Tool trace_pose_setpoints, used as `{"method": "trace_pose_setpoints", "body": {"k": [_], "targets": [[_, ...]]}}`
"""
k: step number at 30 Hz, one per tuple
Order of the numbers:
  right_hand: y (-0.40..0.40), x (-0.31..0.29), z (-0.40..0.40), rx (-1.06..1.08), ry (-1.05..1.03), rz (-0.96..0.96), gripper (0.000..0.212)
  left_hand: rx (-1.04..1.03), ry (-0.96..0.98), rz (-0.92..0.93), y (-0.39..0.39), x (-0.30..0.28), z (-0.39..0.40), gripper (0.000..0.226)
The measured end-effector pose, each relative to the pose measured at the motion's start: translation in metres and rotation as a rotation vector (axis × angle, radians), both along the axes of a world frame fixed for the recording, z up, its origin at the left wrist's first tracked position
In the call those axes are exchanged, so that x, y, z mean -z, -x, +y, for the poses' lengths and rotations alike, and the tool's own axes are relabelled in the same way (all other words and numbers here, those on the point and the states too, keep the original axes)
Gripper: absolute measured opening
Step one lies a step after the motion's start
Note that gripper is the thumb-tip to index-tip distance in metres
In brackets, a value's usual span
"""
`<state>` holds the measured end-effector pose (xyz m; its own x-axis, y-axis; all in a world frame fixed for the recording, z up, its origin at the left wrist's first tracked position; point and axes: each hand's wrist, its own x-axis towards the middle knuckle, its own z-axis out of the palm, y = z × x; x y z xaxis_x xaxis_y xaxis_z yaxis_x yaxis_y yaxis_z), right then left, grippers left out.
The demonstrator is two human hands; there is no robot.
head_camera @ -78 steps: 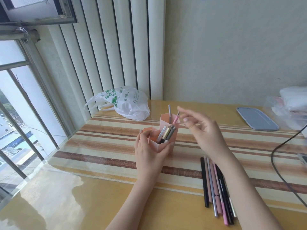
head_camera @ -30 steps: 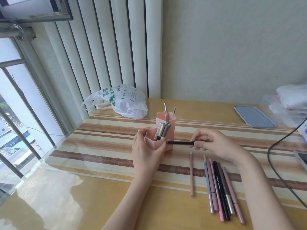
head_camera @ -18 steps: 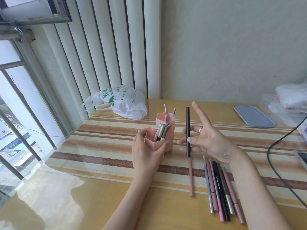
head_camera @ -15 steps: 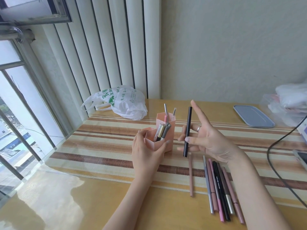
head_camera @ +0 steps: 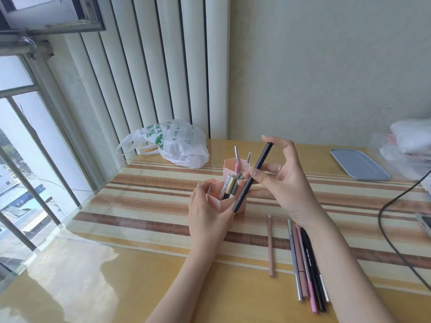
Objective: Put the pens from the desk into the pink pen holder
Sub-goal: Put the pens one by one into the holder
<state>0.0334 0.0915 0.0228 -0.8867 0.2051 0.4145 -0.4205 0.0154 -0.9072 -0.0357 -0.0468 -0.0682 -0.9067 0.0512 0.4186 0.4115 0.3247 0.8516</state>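
The pink pen holder (head_camera: 215, 201) stands on the striped mat at the desk's middle, with several pens upright in its compartments. My left hand (head_camera: 206, 220) wraps around its near side. My right hand (head_camera: 283, 185) pinches a black pen (head_camera: 253, 180) between thumb and fingers; the pen tilts, its lower tip hanging in front of the holder's right side. On the desk to the right lie a lone pink pen (head_camera: 270, 245) and a row of several pens (head_camera: 305, 264), partly under my right forearm.
A white plastic bag (head_camera: 177, 145) lies behind the holder. A grey tray (head_camera: 359, 167) sits at the back right, beside a pile of bagged white things (head_camera: 410, 141). A black cable (head_camera: 391, 229) loops along the right edge. The window rail borders the desk's left.
My right hand picked the black pen off the desk, turned it upright, and has carried it left to the holder, tilting it. My left hand has stayed on the holder.
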Motion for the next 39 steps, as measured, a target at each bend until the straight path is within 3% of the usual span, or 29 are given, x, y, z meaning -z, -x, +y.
{"method": "trace_pose_setpoints", "body": {"k": [3, 8, 21, 28, 35, 39], "targets": [[0.001, -0.001, -0.009, 0.107, 0.001, 0.064, 0.037, -0.008, 0.013, -0.003, -0.001, -0.001, 0.000, 0.062], [0.002, -0.003, -0.015, 0.236, -0.030, 0.166, 0.024, 0.007, 0.006, -0.032, -0.002, -0.001, 0.001, 0.065], [0.009, 0.006, -0.022, 0.249, -0.209, 0.162, 0.015, 0.056, 0.030, -0.022, -0.006, -0.006, 0.000, 0.069], [0.009, 0.009, -0.015, 0.376, -0.415, 0.114, 0.021, 0.037, 0.001, -0.006, -0.005, -0.005, -0.001, 0.059], [0.010, 0.014, -0.017, 0.205, -0.591, -0.066, 0.039, 0.044, 0.004, 0.003, -0.005, -0.004, 0.000, 0.061], [0.010, 0.012, -0.017, 0.158, -0.645, -0.074, 0.040, 0.048, 0.000, -0.002, -0.005, -0.004, 0.000, 0.061]]}}
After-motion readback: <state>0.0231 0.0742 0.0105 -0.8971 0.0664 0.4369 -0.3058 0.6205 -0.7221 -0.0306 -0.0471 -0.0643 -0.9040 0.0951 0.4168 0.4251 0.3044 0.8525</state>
